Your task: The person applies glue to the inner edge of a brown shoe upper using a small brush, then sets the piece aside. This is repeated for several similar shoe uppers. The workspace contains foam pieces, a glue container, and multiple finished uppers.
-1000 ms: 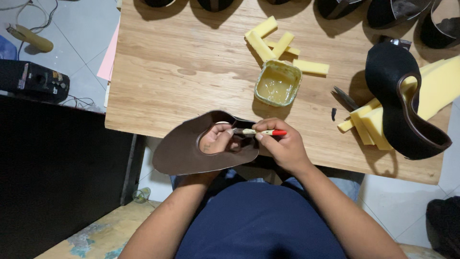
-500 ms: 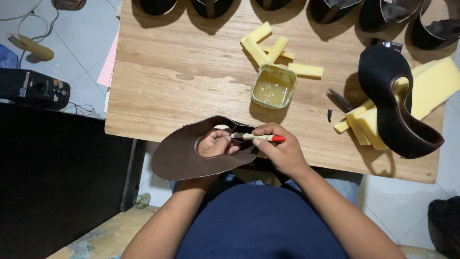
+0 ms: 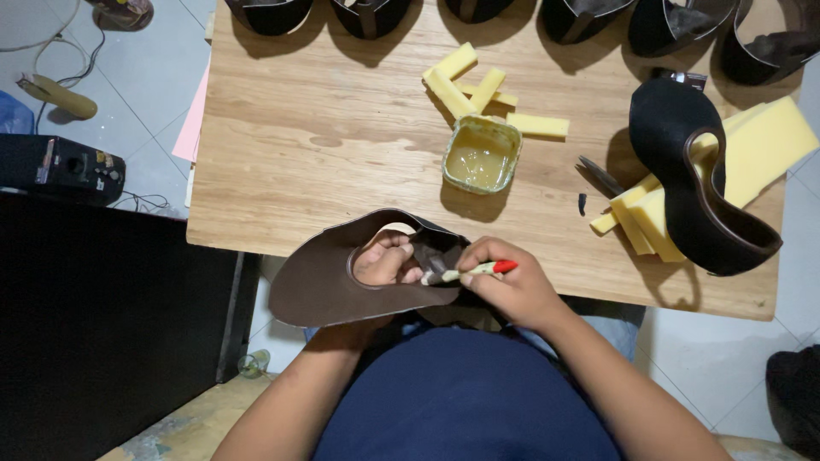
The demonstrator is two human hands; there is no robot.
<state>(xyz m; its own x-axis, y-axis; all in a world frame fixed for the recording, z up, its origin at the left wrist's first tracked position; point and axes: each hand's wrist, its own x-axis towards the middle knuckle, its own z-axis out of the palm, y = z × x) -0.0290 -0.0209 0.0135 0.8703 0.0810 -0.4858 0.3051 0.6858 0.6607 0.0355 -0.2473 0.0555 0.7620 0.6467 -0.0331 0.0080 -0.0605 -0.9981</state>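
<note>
My left hand (image 3: pixel 386 259) reaches under a brown leather shoe upper (image 3: pixel 320 277), and its fingers show through the cut-out opening. It holds the piece at the near edge of the wooden table (image 3: pixel 325 145). My right hand (image 3: pixel 512 286) grips a small brush (image 3: pixel 474 271) with a red end, its tip touching the leather next to my left fingers. A small square tub of yellowish glue (image 3: pixel 481 154) stands on the table just beyond my hands.
Yellow foam strips (image 3: pixel 470 81) lie behind the tub. A black shoe upper (image 3: pixel 692 183) rests on more foam (image 3: pixel 760 145) at the right. Several dark shoe uppers (image 3: pixel 367 13) line the far edge. A black device (image 3: pixel 60 166) sits on the floor at left.
The view shifted slightly. My hands stay at the table's near edge, with the brush tip moving a little along the leather.
</note>
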